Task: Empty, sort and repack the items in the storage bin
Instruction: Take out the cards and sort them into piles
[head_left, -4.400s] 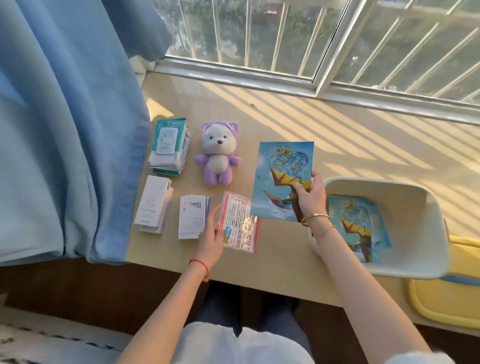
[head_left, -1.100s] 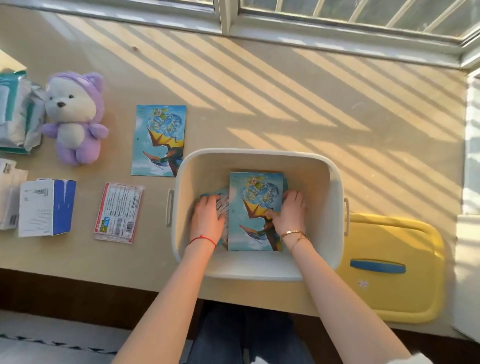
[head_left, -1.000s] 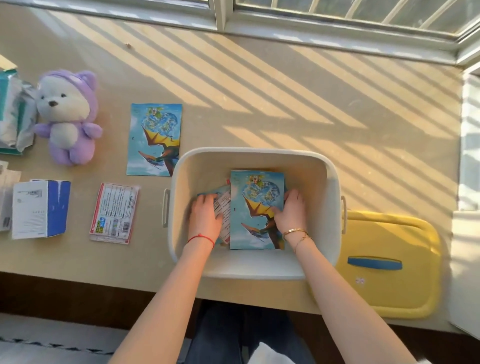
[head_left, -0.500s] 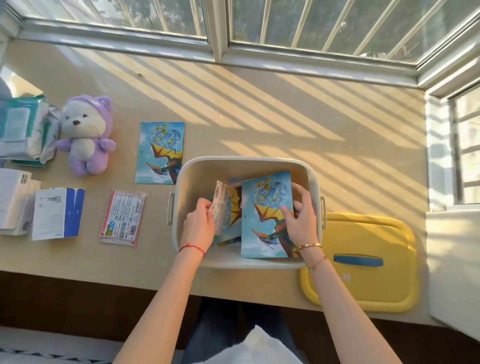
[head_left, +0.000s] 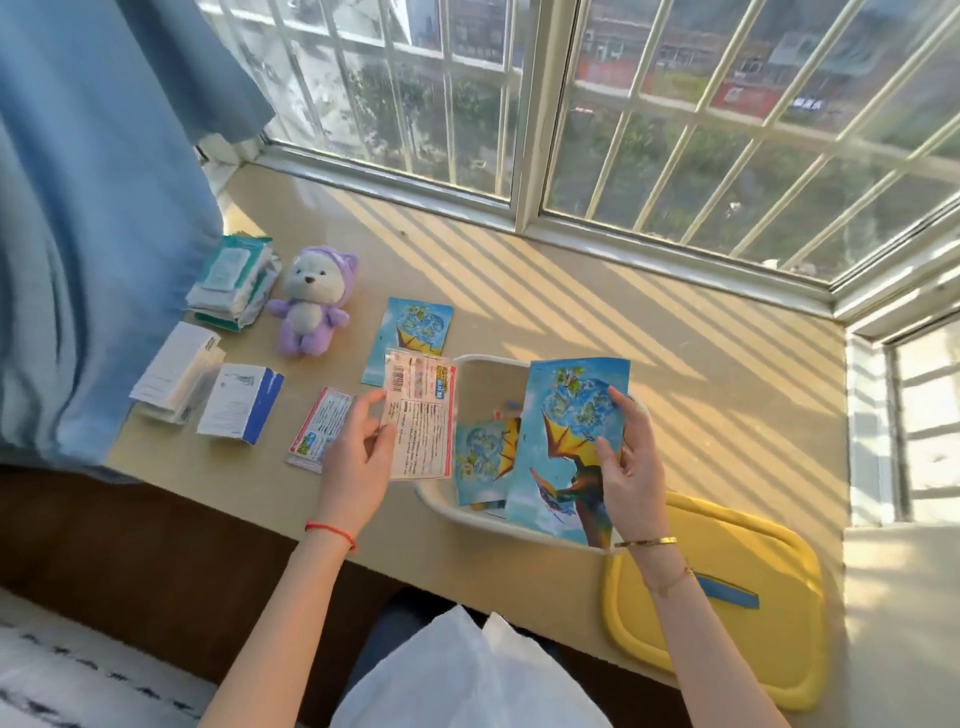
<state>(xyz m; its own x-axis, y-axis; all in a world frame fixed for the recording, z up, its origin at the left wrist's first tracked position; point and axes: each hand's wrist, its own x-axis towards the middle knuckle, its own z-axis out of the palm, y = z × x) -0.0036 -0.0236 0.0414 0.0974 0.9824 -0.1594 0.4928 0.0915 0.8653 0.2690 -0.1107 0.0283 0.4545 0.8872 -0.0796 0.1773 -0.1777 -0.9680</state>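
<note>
While the left hand (head_left: 358, 457) pinches a light, floppy packet (head_left: 421, 415), the right hand (head_left: 631, 457) pinches a thin, bendable card (head_left: 566, 415) by its edge.

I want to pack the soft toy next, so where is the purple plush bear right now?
In the head view the purple plush bear lies far left on the tabletop, between the teal-and-white packet stack and the blue dragon card.

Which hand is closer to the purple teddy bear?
Left. The left hand, holding a red-edged packet, is just right of and below the purple teddy bear; the right hand is farther right, over the white bin.
</note>
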